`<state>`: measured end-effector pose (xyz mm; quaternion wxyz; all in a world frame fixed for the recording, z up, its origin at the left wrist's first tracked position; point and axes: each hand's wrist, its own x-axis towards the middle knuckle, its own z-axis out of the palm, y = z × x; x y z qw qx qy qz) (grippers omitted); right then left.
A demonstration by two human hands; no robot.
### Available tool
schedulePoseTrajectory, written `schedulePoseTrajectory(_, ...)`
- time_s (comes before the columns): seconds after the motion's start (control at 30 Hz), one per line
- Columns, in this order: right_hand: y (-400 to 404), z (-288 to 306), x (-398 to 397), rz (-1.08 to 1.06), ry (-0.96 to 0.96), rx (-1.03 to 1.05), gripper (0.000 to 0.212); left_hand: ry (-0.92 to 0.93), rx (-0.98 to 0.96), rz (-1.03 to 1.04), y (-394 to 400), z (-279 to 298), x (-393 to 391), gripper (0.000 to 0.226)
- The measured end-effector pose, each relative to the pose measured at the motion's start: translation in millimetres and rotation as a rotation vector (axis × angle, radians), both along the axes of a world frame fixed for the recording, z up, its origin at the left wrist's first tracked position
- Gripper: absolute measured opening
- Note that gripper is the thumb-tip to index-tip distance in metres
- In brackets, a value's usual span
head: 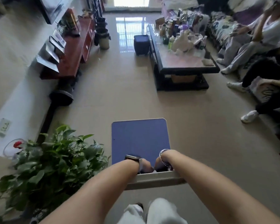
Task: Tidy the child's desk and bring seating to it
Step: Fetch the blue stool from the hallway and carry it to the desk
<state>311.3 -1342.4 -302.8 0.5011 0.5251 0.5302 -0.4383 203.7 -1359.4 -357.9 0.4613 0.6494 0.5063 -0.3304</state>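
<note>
Head view: a small blue-topped bench (140,139) is seen from above, held out in front of the body over the tiled floor (120,97), its near grey edge at the wrists. Both hands are set close together at that near edge. The left hand (145,166), watch on the wrist, is curled down over the edge, fingers hidden below it. The right hand (160,165), bracelet on the wrist, is curled over the same edge just beside the left; its fingers are likewise hidden. Both hands are judged to be gripping the bench edge, narrow and side by side. Pale trouser legs (152,212) are visible below the forearms. A leafy pot plant (55,159) stands just left of the bench, near the left forearm. Along the left wall a red-brown cabinet (74,49) carries framed pictures. Farther off, right of centre, a dark-framed coffee table (184,62) is crowded with bottles and white ornaments. A dark blue stool (141,44) stands against that table's far left end, well apart from the held bench. At the right edge, seated people's legs (239,52) and white shoes are seen beside a patterned sofa (223,28). A bright doorway is noted at the far end of the floor.
</note>
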Motion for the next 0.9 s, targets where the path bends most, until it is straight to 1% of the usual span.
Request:
schedulePoseTrajectory(0.13,112.9,-4.2,-1.9,0.016,0.006,-0.030,0.025,0.009,-0.026,0.110,106.6,4.6,-1.8,0.047)
schedulePoseTrajectory(0.23,207.4,-14.2,-4.9,0.067,0.028,0.014,0.023,0.003,-0.067,0.189,196.4,0.7,-4.3,0.044)
schedulePoseTrajectory(0.3,265.0,-17.3,-7.4,0.119,0.028,0.000,0.022,0.005,-0.063,0.237,248.3,-2.3,-6.4,0.045)
schedulePoseTrajectory(0.47,410.5,-17.3,-21.8,0.229,0.059,0.023,0.019,0.040,-0.016,0.214,386.5,8.4,-17.6,0.050)
schedulePoseTrajectory(0.63,548.6,-20.6,-46.3,0.234,0.048,0.015,0.020,0.043,-0.021,0.221,524.9,4.0,-41.9,0.049)
schedulePoseTrajectory(0.73,640.9,-24.6,-68.5,0.202,0.051,0.036,0.024,0.020,-0.026,0.219,615.9,-7.5,-65.5,0.046)
schedulePoseTrajectory(0.83,724.2,-32.7,-92.4,0.231,0.038,0.007,0.023,0.046,-0.033,0.158,706.4,-12.3,-90.4,0.049)
schedulePoseTrajectory(0.9,783.0,-28.5,-106.6,0.245,0.041,0.035,0.021,0.053,-0.005,0.122,766.1,-8.0,-103.7,0.050)
